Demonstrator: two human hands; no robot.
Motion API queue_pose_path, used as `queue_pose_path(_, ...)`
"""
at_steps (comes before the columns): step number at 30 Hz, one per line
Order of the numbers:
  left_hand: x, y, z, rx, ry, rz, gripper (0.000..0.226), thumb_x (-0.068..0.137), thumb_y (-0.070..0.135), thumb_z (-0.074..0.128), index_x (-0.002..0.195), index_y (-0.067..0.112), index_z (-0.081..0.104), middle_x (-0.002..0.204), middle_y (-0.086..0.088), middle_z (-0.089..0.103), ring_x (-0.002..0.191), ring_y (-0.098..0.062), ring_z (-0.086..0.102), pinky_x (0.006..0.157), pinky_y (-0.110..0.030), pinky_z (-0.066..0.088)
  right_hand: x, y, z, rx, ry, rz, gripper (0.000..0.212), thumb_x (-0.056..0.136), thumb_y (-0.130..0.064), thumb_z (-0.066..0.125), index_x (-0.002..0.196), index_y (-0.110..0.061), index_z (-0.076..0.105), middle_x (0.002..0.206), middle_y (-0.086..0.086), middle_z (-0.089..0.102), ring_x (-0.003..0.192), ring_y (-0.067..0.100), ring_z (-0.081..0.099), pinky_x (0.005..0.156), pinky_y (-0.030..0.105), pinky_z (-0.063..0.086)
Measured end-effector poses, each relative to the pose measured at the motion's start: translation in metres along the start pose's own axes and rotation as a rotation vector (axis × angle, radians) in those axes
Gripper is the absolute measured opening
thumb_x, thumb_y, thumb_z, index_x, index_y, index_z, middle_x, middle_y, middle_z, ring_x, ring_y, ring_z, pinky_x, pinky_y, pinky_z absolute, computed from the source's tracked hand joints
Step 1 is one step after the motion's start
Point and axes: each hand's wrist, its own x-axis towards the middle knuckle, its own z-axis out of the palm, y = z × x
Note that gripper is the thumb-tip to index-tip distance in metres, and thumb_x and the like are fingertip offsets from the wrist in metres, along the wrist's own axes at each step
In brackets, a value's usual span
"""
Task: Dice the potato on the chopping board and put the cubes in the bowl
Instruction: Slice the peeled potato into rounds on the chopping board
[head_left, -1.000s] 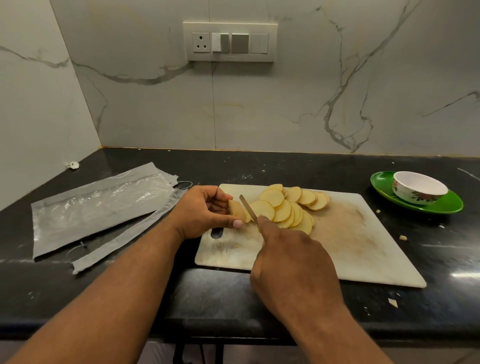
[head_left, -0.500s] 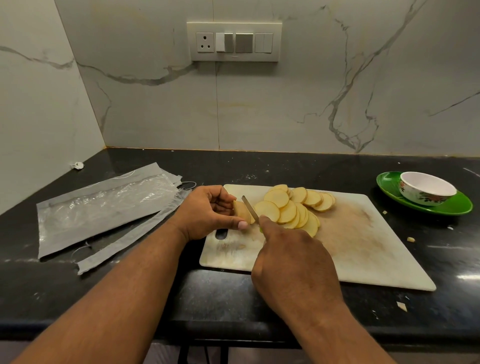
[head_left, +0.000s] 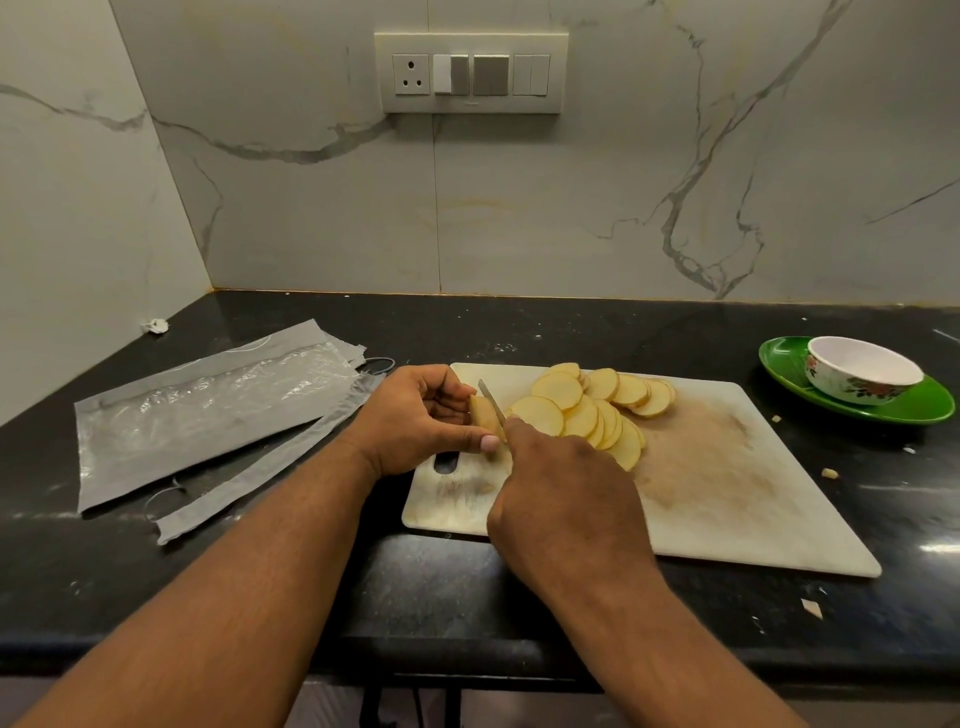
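Observation:
A white chopping board (head_left: 727, 499) lies on the black counter. My left hand (head_left: 410, 421) grips the small remaining end of the potato (head_left: 483, 418) at the board's back left. My right hand (head_left: 561, 499) holds a knife; its blade (head_left: 491, 399) stands against the cut face of the potato end, and the handle is hidden in my fist. Several round potato slices (head_left: 587, 410) lie fanned out just right of the blade. A white bowl (head_left: 862, 369) with a flower pattern stands on a green plate (head_left: 924, 405) at the right; nothing shows inside it.
A clear plastic bag (head_left: 208, 405) and a torn grey strip (head_left: 249, 488) lie left of the board. Small scraps (head_left: 829, 473) dot the counter to the right. The marble wall with a switch panel (head_left: 470, 73) rises behind; the counter edge runs close below my wrists.
My hands have hardly moved. The knife blade stays at the potato end and has shifted slightly along the cut. The slice pile looks the same.

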Motion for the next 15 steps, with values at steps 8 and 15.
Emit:
queue_pose_path(8,0.001,-0.001,0.002,0.004,0.001,0.015,0.064,0.049,0.033,0.097,0.103,0.009,0.072,0.1,-0.01,0.077,0.093,-0.023,0.076,0.084,-0.03,0.063,-0.018,0.004,0.0,-0.009,-0.042,-0.014,0.054,0.098,-0.029,0.051,0.149,-0.032,0.033,0.124,-0.002,0.06,0.104,0.017,0.059,0.079,0.028,0.045)
queue_pose_path(15,0.001,-0.002,0.002,-0.034,-0.006,0.025,0.067,0.051,0.024,0.096,0.104,-0.006,0.067,0.095,-0.013,0.079,0.093,-0.029,0.077,0.082,-0.032,0.064,0.0,-0.002,0.009,0.02,-0.021,0.002,0.03,0.099,-0.024,0.046,0.129,-0.029,0.051,0.096,-0.003,0.059,0.078,0.014,0.049,0.065,0.027,0.043)
